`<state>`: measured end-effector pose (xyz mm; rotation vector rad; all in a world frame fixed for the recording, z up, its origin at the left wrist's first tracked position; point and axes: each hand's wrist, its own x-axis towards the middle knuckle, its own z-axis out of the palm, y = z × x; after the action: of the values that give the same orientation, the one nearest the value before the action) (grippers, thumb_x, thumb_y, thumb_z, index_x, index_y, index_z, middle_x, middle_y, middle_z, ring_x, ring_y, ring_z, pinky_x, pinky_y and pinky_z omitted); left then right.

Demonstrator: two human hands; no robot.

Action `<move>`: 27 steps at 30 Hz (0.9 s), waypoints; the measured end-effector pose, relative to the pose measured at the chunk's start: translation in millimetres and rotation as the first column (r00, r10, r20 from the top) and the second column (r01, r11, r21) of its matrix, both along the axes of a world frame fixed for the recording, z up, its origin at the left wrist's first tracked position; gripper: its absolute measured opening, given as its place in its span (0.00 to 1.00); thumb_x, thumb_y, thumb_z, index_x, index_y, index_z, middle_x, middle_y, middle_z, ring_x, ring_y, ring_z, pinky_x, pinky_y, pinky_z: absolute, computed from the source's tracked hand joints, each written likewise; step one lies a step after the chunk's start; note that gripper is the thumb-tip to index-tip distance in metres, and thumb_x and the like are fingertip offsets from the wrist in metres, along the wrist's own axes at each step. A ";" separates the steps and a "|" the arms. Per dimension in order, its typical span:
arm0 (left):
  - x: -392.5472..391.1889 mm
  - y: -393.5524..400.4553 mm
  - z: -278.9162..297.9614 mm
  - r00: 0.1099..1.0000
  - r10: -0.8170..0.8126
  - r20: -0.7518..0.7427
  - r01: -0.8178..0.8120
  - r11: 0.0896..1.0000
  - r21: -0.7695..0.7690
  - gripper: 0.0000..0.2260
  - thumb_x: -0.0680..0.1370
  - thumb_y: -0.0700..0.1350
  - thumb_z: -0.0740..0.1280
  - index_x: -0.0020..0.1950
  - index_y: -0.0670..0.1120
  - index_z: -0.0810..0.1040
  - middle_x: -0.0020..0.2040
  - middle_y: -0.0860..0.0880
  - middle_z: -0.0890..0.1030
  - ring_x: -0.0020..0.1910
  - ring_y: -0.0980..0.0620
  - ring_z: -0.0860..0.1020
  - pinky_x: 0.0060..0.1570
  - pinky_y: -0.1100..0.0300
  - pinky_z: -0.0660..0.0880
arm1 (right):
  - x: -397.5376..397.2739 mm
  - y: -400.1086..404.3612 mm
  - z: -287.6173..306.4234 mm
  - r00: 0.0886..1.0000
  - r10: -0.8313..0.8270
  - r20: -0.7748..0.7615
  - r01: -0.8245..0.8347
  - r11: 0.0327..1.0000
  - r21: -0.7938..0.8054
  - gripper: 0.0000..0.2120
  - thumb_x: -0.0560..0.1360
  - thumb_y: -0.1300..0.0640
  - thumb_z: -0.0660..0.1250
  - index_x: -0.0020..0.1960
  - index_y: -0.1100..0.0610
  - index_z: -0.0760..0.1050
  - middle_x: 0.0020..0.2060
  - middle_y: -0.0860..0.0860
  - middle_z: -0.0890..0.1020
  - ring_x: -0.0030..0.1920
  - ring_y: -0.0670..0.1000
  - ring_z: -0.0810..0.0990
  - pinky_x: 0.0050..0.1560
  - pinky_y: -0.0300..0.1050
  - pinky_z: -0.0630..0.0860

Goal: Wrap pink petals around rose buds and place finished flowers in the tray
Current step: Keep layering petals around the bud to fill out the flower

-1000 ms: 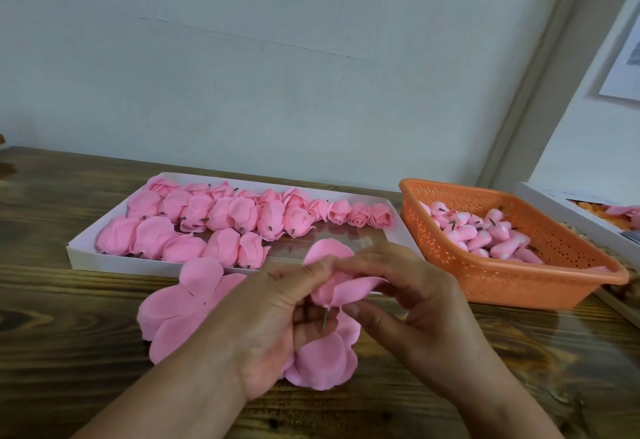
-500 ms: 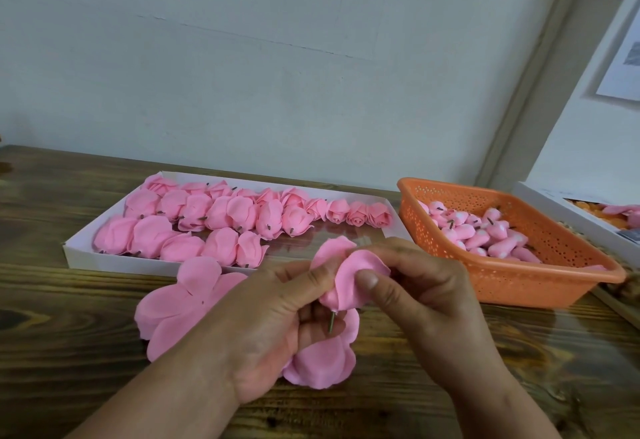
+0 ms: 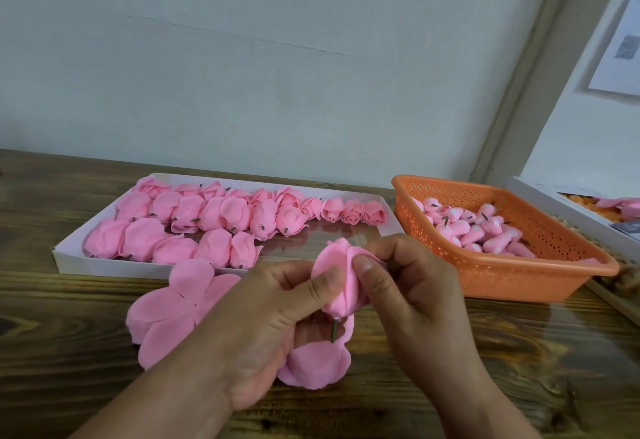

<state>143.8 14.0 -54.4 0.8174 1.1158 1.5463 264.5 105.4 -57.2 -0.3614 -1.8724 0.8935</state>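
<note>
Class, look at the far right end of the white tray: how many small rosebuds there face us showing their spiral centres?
3. The left rosebud, the middle rosebud and the right rosebud lie side by side at the white tray's far right end. Others may be hidden.

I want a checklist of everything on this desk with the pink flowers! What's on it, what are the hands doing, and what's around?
Surface: wooden table, dark grain.
Job's things: white tray partly filled with finished pink roses; orange basket holding rose buds; loose pink petals lying in front of the tray; flower being wrapped, short stem pointing down.
Clutter: second white box at far right, contents partly out of view.
Grips: left hand holds the flower from the left; right hand presses a petal onto it with the thumb.
Cables: nothing seen.
Surroundings: pale wall; paper sheet stuck up at right.
</note>
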 end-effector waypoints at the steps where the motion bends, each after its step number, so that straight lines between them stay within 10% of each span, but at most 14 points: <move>1: -0.1 -0.2 -0.4 0.999 0.006 -0.037 -0.006 1.000 0.001 0.24 0.63 0.52 0.78 0.49 0.35 0.82 0.50 0.31 0.81 0.45 0.41 0.78 0.46 0.49 0.76 | 0.1 -1.0 0.4 1.000 -0.010 -0.003 0.010 1.000 0.011 0.08 0.71 0.49 0.67 0.40 0.54 0.75 0.30 0.52 0.77 0.31 0.56 0.76 0.31 0.56 0.74; 17: 3.8 -2.4 -3.2 0.992 0.042 -0.117 -0.028 0.992 0.120 0.24 0.62 0.52 0.72 0.43 0.30 0.80 0.36 0.41 0.81 0.35 0.50 0.79 0.36 0.62 0.77 | -2.1 -6.1 -1.2 0.992 -0.126 -0.013 0.127 0.988 0.093 0.09 0.70 0.55 0.69 0.33 0.55 0.73 0.28 0.50 0.74 0.26 0.42 0.70 0.26 0.31 0.66; 21: 0.9 -4.2 -1.1 0.990 -0.088 -0.108 0.098 0.991 0.091 0.20 0.68 0.51 0.71 0.51 0.37 0.83 0.50 0.39 0.84 0.46 0.48 0.82 0.43 0.59 0.79 | 6.0 8.6 6.5 0.991 0.131 0.001 -0.131 0.989 -0.073 0.12 0.66 0.49 0.73 0.49 0.48 0.79 0.37 0.48 0.78 0.37 0.46 0.75 0.36 0.40 0.73; 27: 0.8 -8.5 3.1 0.963 -0.267 -0.046 0.267 0.964 -0.005 0.25 0.67 0.51 0.73 0.53 0.31 0.79 0.39 0.43 0.79 0.36 0.46 0.72 0.35 0.56 0.55 | 21.1 29.6 23.0 0.835 0.528 0.156 -0.516 0.849 -0.113 0.21 0.70 0.48 0.72 0.62 0.49 0.77 0.43 0.57 0.75 0.43 0.49 0.73 0.44 0.38 0.72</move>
<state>144.6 5.6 -51.3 0.9674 0.9919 1.3086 285.7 135.0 -34.2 0.0479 -2.1600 1.3276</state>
